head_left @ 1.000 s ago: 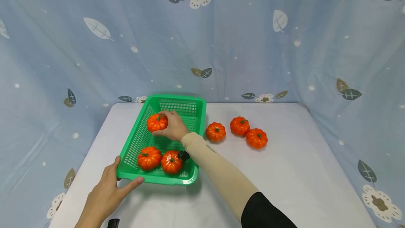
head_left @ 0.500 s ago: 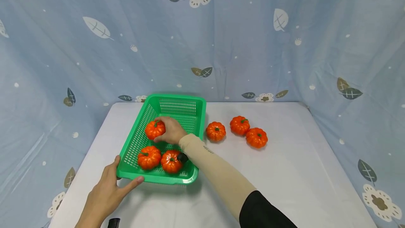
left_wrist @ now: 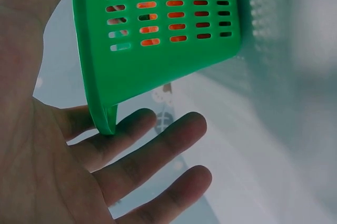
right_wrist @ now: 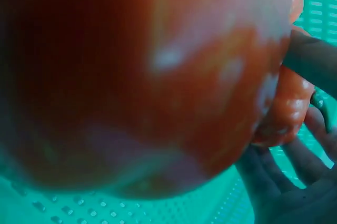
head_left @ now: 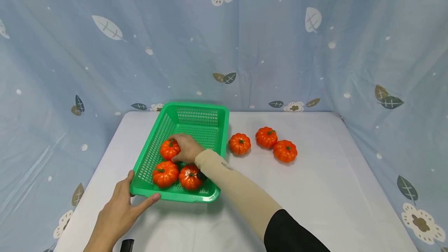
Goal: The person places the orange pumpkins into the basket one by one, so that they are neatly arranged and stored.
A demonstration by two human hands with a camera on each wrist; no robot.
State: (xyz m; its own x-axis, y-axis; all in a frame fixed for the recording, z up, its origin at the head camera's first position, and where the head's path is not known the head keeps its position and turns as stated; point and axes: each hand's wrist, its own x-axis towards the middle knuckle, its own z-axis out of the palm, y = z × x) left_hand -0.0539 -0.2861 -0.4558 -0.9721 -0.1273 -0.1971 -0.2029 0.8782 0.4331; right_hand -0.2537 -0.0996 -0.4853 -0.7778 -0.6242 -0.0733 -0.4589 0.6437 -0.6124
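In the head view, my right hand (head_left: 187, 149) grips a small glossy orange pumpkin (head_left: 169, 150) inside the green plastic basket (head_left: 224, 127), thumb and fingers on its right side. Two more small pumpkins sit near the basket's front: one at left (head_left: 165, 174), the other (head_left: 190, 177) beside my right wrist. A pumpkin (right_wrist: 158, 87) fills much of the right wrist view, hiding part of the held pumpkin (right_wrist: 287, 108). My left hand (head_left: 117, 213) touches the basket's front-left corner, thumb along the front rim. In the left wrist view, its fingers (left_wrist: 158, 155) spread straight past the rim.
Three similar pumpkins stand on the white table (head_left: 332, 189) right of the basket: one near its side (head_left: 239, 144), two close together farther right, at back (head_left: 266, 137) and front (head_left: 285, 151). A blue patterned cloth (head_left: 273, 42) hangs behind the table and along its sides.
My right hand has moved the gripped pumpkin toward the basket's front, close behind the front-left pumpkin. My left hand has stayed at the corner.
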